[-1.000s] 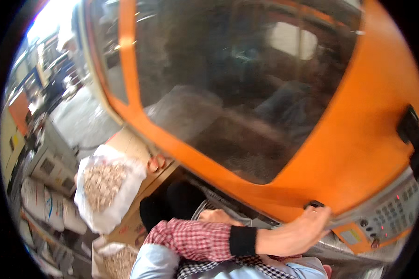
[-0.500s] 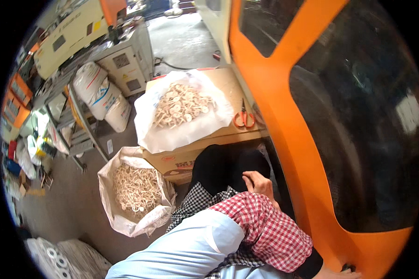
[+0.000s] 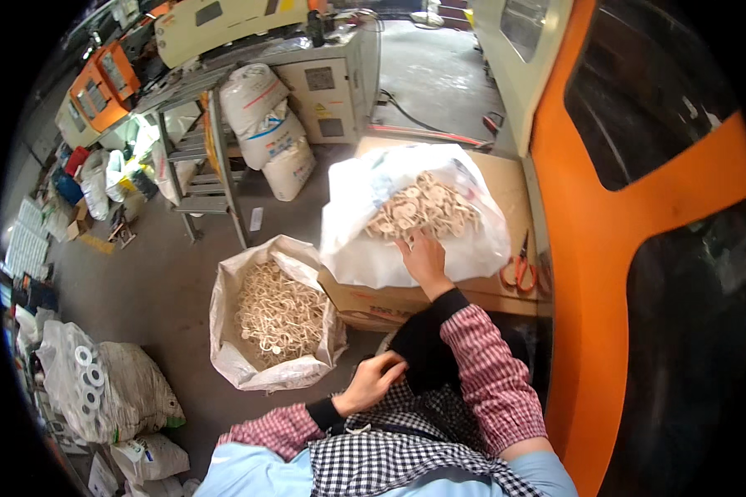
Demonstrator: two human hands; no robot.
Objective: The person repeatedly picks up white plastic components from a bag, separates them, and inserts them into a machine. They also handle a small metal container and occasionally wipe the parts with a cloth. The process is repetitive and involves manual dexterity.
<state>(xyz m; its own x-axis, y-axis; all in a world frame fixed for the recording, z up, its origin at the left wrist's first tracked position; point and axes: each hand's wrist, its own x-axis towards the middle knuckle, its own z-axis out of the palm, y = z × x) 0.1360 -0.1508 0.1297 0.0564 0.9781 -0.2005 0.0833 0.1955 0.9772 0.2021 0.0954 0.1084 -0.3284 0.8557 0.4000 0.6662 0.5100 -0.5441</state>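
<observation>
My right hand (image 3: 425,261) reaches forward, fingers apart, and its fingertips touch the near edge of a heap of small beige parts (image 3: 423,207). Flat round discs and thin stems show among these parts. The heap lies in an opened white plastic bag (image 3: 352,240) on top of a cardboard box (image 3: 365,306). Low over my lap is my left hand (image 3: 371,385), its fingers curled together; whatever they may hold is hidden. Orange-handled scissors (image 3: 519,272) lie on the box, right of the bag.
A woven sack (image 3: 224,331) of thin beige stem-like pieces stands on the floor, left of the box. An orange machine door (image 3: 580,273) rises close on my right. Stacked white sacks (image 3: 278,137) stand by a metal step frame (image 3: 211,166). More bags (image 3: 137,389) sit lower left.
My left hand has come away from the orange door at lower right to my lap. My right hand has moved from above my knee forward to the heap. The view has shifted right.
</observation>
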